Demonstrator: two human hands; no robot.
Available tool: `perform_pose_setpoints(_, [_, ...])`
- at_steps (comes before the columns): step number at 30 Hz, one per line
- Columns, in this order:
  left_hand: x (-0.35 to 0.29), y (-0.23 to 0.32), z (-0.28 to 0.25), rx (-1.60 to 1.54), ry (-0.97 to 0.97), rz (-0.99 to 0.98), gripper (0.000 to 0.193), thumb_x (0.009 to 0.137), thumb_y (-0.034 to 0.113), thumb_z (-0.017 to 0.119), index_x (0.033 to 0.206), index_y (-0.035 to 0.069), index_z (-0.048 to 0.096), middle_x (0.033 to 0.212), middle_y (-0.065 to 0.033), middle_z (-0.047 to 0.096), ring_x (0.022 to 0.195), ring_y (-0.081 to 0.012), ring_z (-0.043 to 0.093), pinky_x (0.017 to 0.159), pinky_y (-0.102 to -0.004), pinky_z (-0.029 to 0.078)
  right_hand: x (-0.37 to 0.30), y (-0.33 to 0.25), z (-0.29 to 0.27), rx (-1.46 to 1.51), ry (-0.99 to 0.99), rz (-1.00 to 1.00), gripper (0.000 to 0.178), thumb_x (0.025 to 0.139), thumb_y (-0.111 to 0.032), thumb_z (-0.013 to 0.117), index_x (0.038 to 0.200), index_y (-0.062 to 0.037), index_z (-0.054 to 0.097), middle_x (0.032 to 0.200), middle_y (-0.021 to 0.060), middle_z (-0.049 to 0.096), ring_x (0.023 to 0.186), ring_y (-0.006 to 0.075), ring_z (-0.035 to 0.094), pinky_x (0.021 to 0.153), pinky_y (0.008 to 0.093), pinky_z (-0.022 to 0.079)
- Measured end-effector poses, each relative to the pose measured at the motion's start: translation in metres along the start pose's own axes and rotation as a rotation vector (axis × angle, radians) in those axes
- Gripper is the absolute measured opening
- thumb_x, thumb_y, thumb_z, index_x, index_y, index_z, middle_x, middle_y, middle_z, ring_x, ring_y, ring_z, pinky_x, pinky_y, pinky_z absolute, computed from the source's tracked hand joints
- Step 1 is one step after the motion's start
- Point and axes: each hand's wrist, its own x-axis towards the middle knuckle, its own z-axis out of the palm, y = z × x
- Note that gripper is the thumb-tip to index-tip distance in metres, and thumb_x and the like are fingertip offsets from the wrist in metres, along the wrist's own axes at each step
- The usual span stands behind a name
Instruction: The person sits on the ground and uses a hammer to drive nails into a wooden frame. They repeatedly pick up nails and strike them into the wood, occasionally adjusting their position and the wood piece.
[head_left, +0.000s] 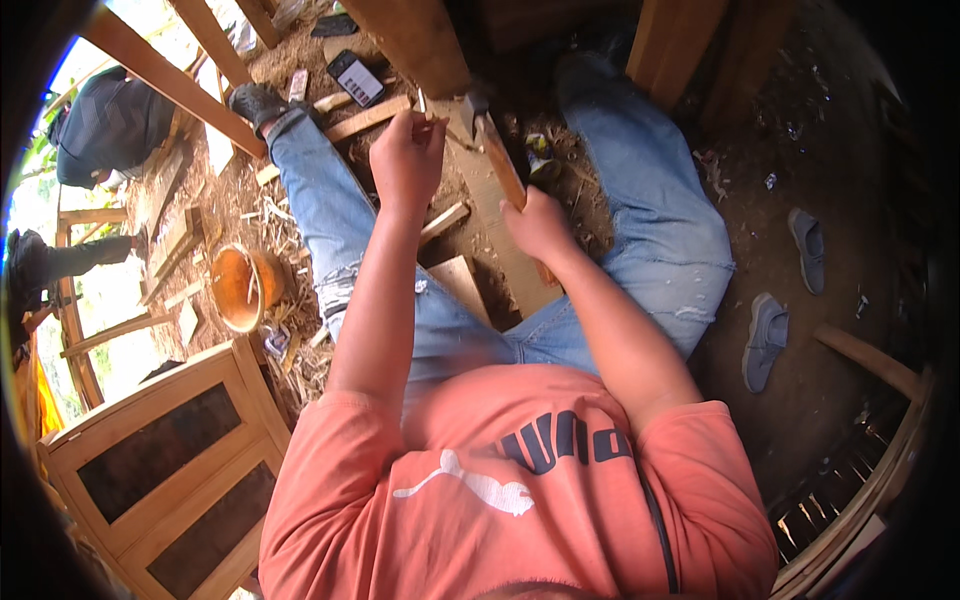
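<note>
My right hand point(541, 224) is wrapped round the wooden handle of a hammer point(503, 163). The metal head points away from me, over the far end of a wooden board point(487, 215) lying between my legs. My left hand point(405, 160) is closed in a pinch just left of the hammer head. Something small and pale shows at its fingertips, too small to name. Short wood offcuts point(445, 222) lie beside and under the board.
A phone point(356, 78) lies beyond my left hand. An orange bucket point(243, 288) stands left among wood shavings. A panelled wooden frame point(170, 455) is at lower left. Grey shoes point(766, 342) lie at right. Wooden posts point(405, 40) rise ahead. Another person point(110, 125) bends at far left.
</note>
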Motion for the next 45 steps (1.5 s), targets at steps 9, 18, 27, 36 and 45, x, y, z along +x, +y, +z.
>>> perform_pose_setpoints(9, [0.008,-0.001,-0.001,0.048,0.035,-0.023,0.028,0.094,0.024,0.089,0.096,0.001,0.074,0.088,-0.0151,0.082,0.083,-0.0291,0.083,0.076,-0.0381,0.063,0.000,0.005,0.007,-0.035,-0.064,0.027,0.039,0.102,-0.036,0.071,0.112,0.0018,0.072,0.102,0.0318,0.077,0.102,0.0524,0.074,0.089,0.0573,0.060])
perform_pose_setpoints(18, [0.008,-0.001,0.000,0.050,0.026,-0.051,0.029,0.094,0.025,0.089,0.099,0.000,0.074,0.090,-0.0150,0.082,0.084,-0.0285,0.083,0.076,-0.0375,0.062,0.004,0.011,0.012,-0.172,-0.055,0.034,0.036,0.102,-0.032,0.072,0.113,0.0021,0.072,0.103,0.0295,0.077,0.102,0.0485,0.075,0.088,0.0555,0.059])
perform_pose_setpoints(27, [0.006,-0.002,-0.004,0.043,0.020,-0.071,0.025,0.095,0.021,0.087,0.099,0.001,0.073,0.090,-0.0148,0.082,0.083,-0.0276,0.083,0.075,-0.0366,0.062,0.001,-0.008,-0.003,0.025,-0.080,0.027,0.040,0.101,-0.035,0.072,0.110,0.0040,0.072,0.102,0.0323,0.077,0.102,0.0515,0.075,0.088,0.0558,0.060])
perform_pose_setpoints(36, [0.006,-0.008,-0.005,-0.009,0.032,-0.062,0.027,0.094,0.023,0.088,0.100,0.000,0.074,0.087,-0.0156,0.081,0.081,-0.0275,0.082,0.075,-0.0373,0.062,0.000,-0.011,-0.005,0.030,-0.055,-0.016,0.040,0.101,-0.036,0.073,0.109,0.0033,0.072,0.103,0.0331,0.076,0.104,0.0513,0.074,0.089,0.0566,0.059])
perform_pose_setpoints(45, [0.001,-0.011,-0.003,-0.023,0.016,-0.039,0.026,0.093,0.021,0.089,0.100,0.000,0.075,0.087,-0.0149,0.081,0.082,-0.0265,0.082,0.075,-0.0362,0.062,0.010,-0.003,-0.001,0.007,-0.044,-0.036,0.040,0.102,-0.036,0.071,0.115,0.0020,0.072,0.108,0.0309,0.077,0.106,0.0499,0.074,0.092,0.0569,0.059])
